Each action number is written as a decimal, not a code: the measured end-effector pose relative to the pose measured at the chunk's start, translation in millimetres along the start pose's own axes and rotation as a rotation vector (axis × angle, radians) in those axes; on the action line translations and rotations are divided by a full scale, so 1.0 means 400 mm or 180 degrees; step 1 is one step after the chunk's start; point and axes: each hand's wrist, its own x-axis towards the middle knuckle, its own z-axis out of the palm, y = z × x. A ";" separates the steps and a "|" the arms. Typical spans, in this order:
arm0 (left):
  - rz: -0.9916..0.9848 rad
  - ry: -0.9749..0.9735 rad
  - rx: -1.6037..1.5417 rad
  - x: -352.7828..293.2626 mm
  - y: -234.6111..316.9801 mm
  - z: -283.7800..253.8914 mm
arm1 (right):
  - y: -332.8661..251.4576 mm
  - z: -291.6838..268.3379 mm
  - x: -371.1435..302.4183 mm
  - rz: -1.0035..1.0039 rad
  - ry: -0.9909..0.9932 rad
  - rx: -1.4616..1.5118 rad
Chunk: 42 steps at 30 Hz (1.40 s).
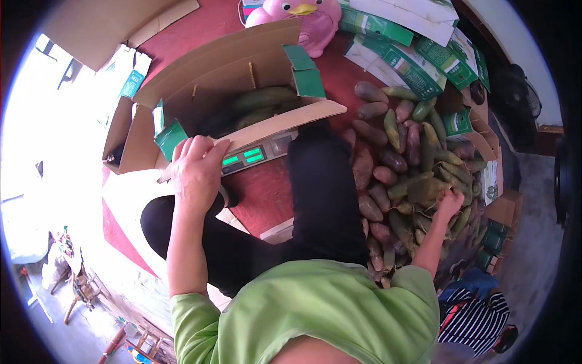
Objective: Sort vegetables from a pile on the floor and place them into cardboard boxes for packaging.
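An open cardboard box (212, 57) with green printed corners stands on a digital scale (280, 145) with lit green displays. Several long green radishes (264, 99) lie in the box's shadowed inside. My left hand (197, 167) is closed over the left end of the box's near flap (285, 123). Off to the right, my right hand (449, 203) grips the root end of a thick green radish (425, 190) on top of a big heap. Green and purplish-red radishes (394, 161) are mixed in that heap, many with thin roots.
Flattened green and white cartons (400, 60) lie beyond the heap. A pink duck-shaped plastic item (312, 24) is at the back. Another open carton (482, 142) borders the heap's right side. A person in a striped top (476, 321) is at the lower right. Wooden stools (82, 294) stand lower left.
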 end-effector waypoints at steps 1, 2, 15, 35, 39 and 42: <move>0.0039 0.0020 0.0007 -0.001 -0.002 0.001 | -0.059 0.012 -0.023 -0.0010 -0.0019 0.0005; 0.0011 0.0032 0.0026 -0.003 -0.004 -0.001 | -0.136 0.041 -0.060 -0.0247 -0.0303 0.0078; 0.0130 0.0198 -0.0083 0.004 -0.001 -0.005 | -0.868 0.270 -0.373 -0.2826 -0.2874 0.1363; 0.0264 0.0163 0.0005 0.000 -0.015 -0.001 | -0.710 0.755 -0.784 -0.4626 -0.4278 -0.0923; 0.0201 0.0185 0.0037 -0.004 -0.016 -0.003 | -0.750 0.689 -0.643 -0.3605 -0.4254 0.0125; 0.0270 0.0194 0.0022 -0.004 -0.014 -0.003 | -0.723 0.589 -0.501 -0.2993 -0.3864 0.0711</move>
